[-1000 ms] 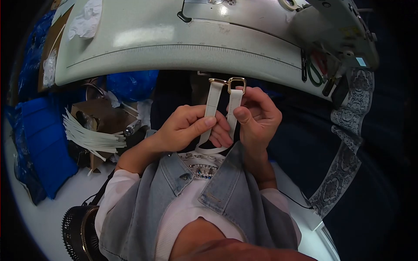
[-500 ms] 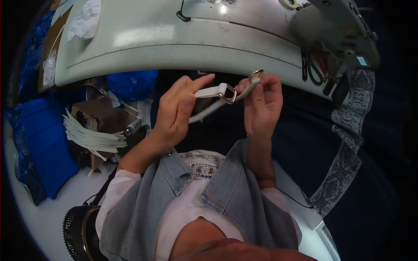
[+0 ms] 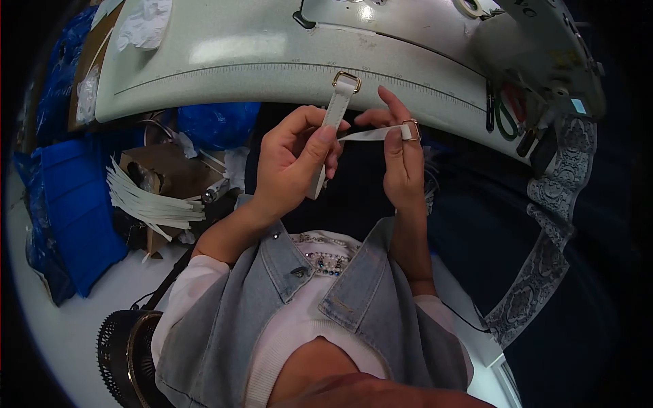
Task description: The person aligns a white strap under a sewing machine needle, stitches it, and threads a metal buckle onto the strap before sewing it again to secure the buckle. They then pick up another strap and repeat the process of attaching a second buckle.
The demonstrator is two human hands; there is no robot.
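A white strap [image 3: 335, 112] with gold-coloured metal rings is held between my two hands, in front of the table edge. My left hand [image 3: 292, 160] grips it between thumb and fingers. One end rises upright from there and carries a rectangular metal ring [image 3: 347, 82] at its tip. My right hand [image 3: 403, 166] pinches the other end close to a second metal ring [image 3: 411, 130], with its index finger stretched upward. Between the hands the strap runs roughly level. Part of it hangs below my left fingers, and my left palm hides some of it.
A sewing machine [image 3: 544, 61] stands on the pale table [image 3: 238, 75], right side. Scissors [image 3: 507, 112] lie near it. Patterned lace [image 3: 537, 292] hangs down at the right. On the left are a bundle of white strips [image 3: 153, 207], a cardboard box [image 3: 163, 170] and blue bags [image 3: 75, 217].
My left hand has turned, bringing its strap end with the ring upright. The right hand's end has swung from slanting to nearly level, and its index finger has lifted.
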